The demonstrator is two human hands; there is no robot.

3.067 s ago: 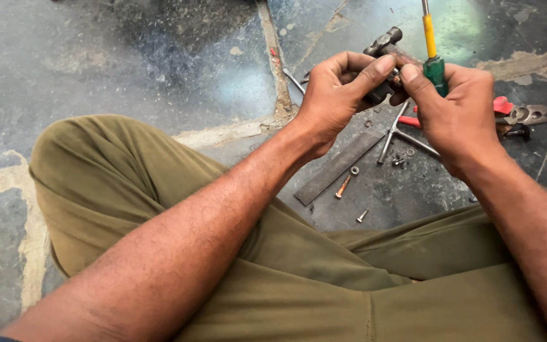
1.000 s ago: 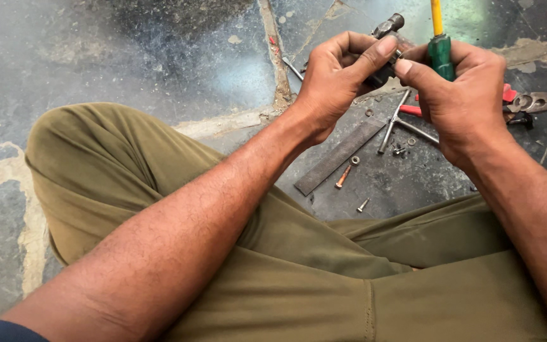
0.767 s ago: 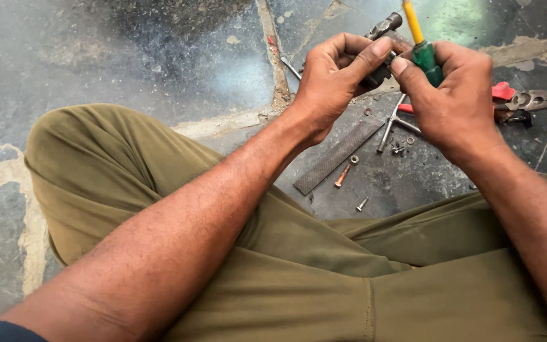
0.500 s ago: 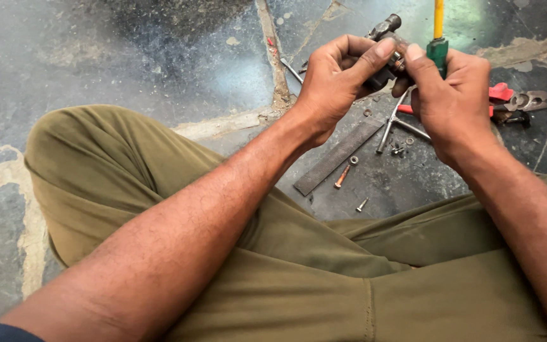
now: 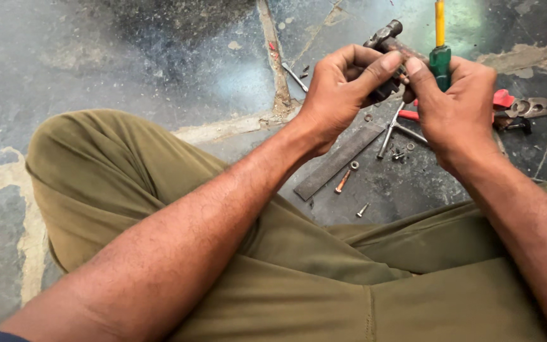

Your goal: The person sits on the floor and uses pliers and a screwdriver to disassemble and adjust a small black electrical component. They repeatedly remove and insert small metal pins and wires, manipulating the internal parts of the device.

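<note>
Metal part: we see a small dark metal part (image 5: pixel 385 39) with a rounded knob at its top, held up above the floor between both hands; most of it is hidden by fingers.
Left hand: our left hand (image 5: pixel 343 88) is curled tight around the part, thumb pressed across its front.
Right hand: our right hand (image 5: pixel 454 107) is closed around a screwdriver (image 5: pixel 439 44) with a green handle and a yellow shaft, standing nearly upright; its thumb meets the left thumb at the part.
Below the hands: a flat grey metal strip (image 5: pixel 340 160) lies slantwise on the stone floor (image 5: pixel 128 57), with an orange-tipped screw (image 5: pixel 342 182), a washer (image 5: pixel 354 165) and a small screw (image 5: pixel 363 209) just beside it.
To the right: red-handled pliers (image 5: pixel 527 107) lie on the floor.
Foreground: our olive-trousered legs (image 5: pixel 324 272) sit crossed.
</note>
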